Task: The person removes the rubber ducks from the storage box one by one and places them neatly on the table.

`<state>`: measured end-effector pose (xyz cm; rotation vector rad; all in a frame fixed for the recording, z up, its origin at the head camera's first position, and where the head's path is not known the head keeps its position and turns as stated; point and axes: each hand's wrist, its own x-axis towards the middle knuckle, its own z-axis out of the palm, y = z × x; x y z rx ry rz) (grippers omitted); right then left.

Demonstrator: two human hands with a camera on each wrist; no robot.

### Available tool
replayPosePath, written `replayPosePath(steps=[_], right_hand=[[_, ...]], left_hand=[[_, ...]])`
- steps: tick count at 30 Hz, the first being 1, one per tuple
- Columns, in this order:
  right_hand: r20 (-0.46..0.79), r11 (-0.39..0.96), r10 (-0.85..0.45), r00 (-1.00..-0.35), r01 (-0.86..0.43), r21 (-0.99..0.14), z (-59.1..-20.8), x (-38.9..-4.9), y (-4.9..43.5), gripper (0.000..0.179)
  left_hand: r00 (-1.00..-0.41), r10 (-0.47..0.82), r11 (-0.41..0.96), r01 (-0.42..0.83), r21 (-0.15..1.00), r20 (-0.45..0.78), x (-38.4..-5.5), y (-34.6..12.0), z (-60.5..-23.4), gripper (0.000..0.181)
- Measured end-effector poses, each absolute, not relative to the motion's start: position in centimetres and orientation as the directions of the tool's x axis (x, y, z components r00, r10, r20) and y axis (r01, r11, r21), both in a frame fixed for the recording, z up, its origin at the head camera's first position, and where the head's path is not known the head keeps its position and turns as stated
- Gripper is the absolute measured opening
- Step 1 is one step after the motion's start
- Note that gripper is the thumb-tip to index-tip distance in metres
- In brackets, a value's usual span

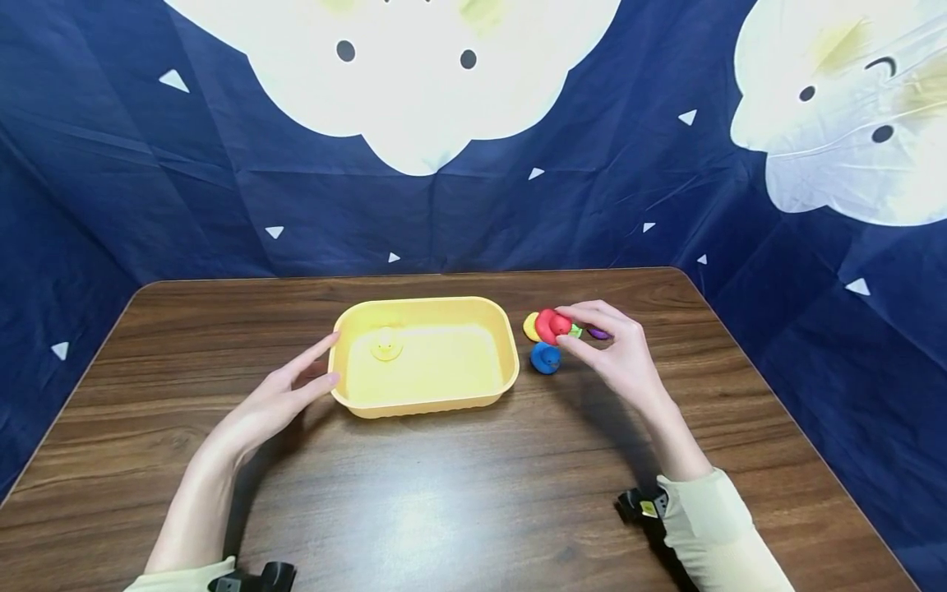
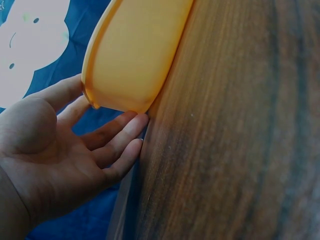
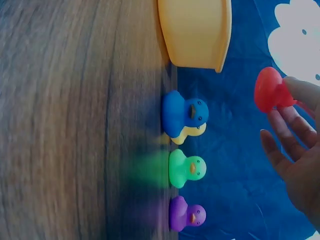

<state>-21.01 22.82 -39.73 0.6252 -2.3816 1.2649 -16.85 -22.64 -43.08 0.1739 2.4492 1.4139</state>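
My right hand (image 1: 625,358) pinches a red rubber duck (image 1: 547,326) between thumb and fingers. In the right wrist view that red duck (image 3: 268,90) is held up off the table. My left hand (image 1: 266,407) touches the left end of a yellow plastic tub (image 1: 425,407), its fingers fairly straight against the outer wall and rim. Inside the tub, toward the left, sits a yellow duck (image 1: 385,345). Beneath and around the red duck stand a blue duck (image 1: 545,358), another yellow duck (image 1: 529,327), a green duck (image 3: 186,168) and a purple duck (image 3: 186,214).
Both the tub and the loose ducks stand on a brown wood-grain table (image 1: 444,477). A dark blue cloth (image 1: 444,222) with white cloud shapes hangs behind the table and along its sides.
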Motion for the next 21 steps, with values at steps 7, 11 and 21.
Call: replayPosePath(steps=[7,11,21], right_hand=[[0.498,0.525,-0.171,-0.850,-0.506,-0.684,-39.9,-20.8,24.0,0.036],[0.491,0.513,-0.151,-0.858,-0.493,-0.703,-40.2,-20.6,24.4,0.037],[0.466,0.527,-0.142,-0.874,-0.465,-0.712,-40.4,-21.0,25.5,0.037]], left_hand=[[-0.943,0.256,0.501,-0.058,0.863,-0.212,-16.8,-22.6,-43.0,0.072],[-0.942,0.254,0.507,-0.066,0.859,-0.222,-16.7,-22.7,-43.0,0.072],[-0.944,0.251,0.516,-0.058,0.855,-0.215,-16.8,-22.5,-43.0,0.072]])
